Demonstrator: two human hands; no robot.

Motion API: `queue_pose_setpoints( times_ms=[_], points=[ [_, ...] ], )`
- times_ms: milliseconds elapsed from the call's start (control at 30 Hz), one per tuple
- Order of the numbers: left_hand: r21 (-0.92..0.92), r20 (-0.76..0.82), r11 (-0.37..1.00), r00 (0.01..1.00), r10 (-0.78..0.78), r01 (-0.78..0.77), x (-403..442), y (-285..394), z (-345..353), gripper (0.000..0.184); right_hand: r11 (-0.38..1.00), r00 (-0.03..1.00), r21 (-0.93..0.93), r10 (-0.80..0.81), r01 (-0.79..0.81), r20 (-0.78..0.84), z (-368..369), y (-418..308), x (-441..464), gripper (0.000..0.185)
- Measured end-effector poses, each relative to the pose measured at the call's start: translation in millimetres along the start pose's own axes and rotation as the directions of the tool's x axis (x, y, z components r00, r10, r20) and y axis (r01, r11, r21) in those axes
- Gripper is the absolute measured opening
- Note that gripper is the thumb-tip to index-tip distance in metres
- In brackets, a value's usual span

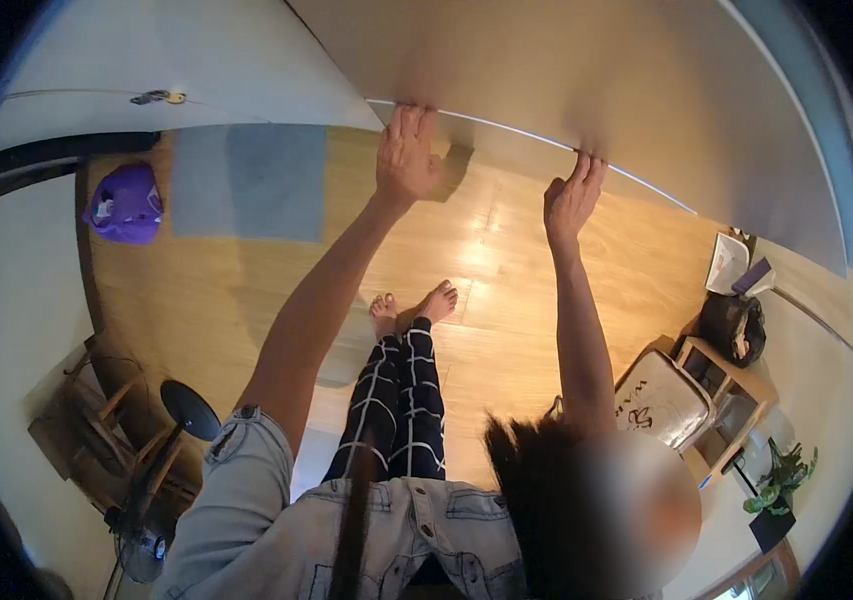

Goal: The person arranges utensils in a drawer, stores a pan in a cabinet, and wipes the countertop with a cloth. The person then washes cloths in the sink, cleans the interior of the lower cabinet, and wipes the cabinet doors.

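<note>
A large pale flat panel (647,90) fills the upper right of the head view, with a thin bright strip (537,137) along its near edge. My left hand (408,160) reaches forward to the left part of that edge, fingers stretched out and fingertips touching it. Farther right, my right hand (573,200) touches the same edge with its fingers extended and thumb apart. Neither hand appears to be wrapped around anything. How far the fingertips extend past the edge is hard to see.
A purple bag (127,205) lies beside a grey mat (247,182) on the wooden floor. A fan (190,410) and wooden furniture (112,410) stand at left. At right are a dustpan (727,263), a broom (755,278), a padded seat (662,400) and a potted plant (775,490).
</note>
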State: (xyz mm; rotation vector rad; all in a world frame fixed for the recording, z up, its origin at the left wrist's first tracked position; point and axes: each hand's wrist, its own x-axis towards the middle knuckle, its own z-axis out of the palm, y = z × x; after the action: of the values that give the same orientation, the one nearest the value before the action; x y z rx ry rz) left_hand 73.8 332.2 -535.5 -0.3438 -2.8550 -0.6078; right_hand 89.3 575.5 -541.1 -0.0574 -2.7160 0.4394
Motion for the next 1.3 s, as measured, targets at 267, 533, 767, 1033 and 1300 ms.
queue_pose_setpoints(
  times_ms=[267, 533, 767, 1033, 1300],
  points=[
    [-0.015, 0.101, 1.0, 0.995, 0.011, -0.009, 2, -3, -19, 0.067, 1.0, 0.995, -0.008, 0.015, -0.014, 0.096, -15, -10, -3, 0.069],
    [0.053, 0.192, 0.999, 0.981, -0.023, 0.013, 7, -1, -30, 0.067, 0.996, 0.992, -0.084, 0.051, -0.042, 0.112, -52, 69, -7, 0.071],
    [-0.097, 0.023, 0.98, 0.985, -0.171, 0.172, -7, 1, -4, 0.069, 1.0, 0.999, -0.013, -0.027, 0.028, 0.031, -64, 101, -6, 0.053],
    [0.22, 0.077, 0.969, 0.992, 0.098, -0.113, -2, 27, 5, 0.059, 0.443, 0.576, 0.37, 0.577, -0.817, 0.579, -40, 272, -232, 0.049],
    [0.088, -0.291, 0.995, 0.954, 0.071, -0.048, 12, 94, 94, 0.063, -0.798, 0.05, 0.336, 0.361, -0.5, 0.931, 169, 221, -128, 0.048]
  ],
)
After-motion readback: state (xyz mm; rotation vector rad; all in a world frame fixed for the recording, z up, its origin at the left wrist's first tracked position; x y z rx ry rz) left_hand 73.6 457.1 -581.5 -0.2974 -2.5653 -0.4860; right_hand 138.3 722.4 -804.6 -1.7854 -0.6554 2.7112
